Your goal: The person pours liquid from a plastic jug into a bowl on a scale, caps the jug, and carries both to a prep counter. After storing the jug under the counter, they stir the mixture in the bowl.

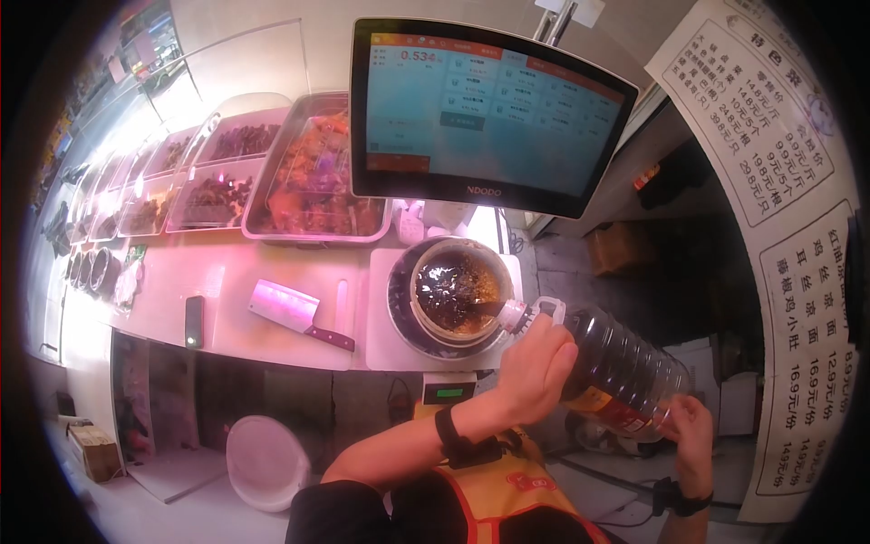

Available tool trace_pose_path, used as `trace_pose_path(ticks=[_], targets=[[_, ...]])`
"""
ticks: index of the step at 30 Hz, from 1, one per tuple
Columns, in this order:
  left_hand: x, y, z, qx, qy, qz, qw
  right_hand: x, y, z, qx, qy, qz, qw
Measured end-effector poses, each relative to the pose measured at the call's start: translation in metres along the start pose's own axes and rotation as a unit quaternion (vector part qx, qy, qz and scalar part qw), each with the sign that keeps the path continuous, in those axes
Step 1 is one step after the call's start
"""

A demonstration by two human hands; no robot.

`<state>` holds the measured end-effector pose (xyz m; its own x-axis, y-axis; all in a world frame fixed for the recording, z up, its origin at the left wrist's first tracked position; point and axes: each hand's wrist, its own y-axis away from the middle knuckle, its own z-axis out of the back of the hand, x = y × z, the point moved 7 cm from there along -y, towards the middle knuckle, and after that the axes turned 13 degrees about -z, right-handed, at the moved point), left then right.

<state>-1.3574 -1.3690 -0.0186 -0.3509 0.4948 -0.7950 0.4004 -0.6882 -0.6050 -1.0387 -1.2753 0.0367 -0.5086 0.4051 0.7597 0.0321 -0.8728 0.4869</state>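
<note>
A big clear plastic bottle (625, 363) of dark liquid is tilted with its neck down to the left. My left hand (539, 367) is wrapped round its handle near the neck. Lower right, my right hand (689, 428) grips the base of the bottle. The bottle's mouth is over the rim of a round tub (419, 304), and a dark stream seems to run from it. Inside the tub is dark, glossy liquid with brownish bits at the edge. The tub sits in a dark basin (399, 317) on the scale (381, 349).
Left of the scale lie a cleaver (290, 308) and a black phone-like device (194, 322) on the counter (222, 272). Behind them stand food trays (390, 227). A touch screen (480, 172) rises above the tub. Printed menus (797, 272) hang at right; a white stool (267, 462) is below.
</note>
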Motion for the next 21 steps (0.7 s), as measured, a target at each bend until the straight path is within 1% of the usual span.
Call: trace_pose_path(ticks=[21], targets=[[-0.0009,-0.0028,-0.0009,0.005,0.002,-0.005,1.000,0.0069,-0.0002,0.0023,-0.015,0.014,0.007,1.000]])
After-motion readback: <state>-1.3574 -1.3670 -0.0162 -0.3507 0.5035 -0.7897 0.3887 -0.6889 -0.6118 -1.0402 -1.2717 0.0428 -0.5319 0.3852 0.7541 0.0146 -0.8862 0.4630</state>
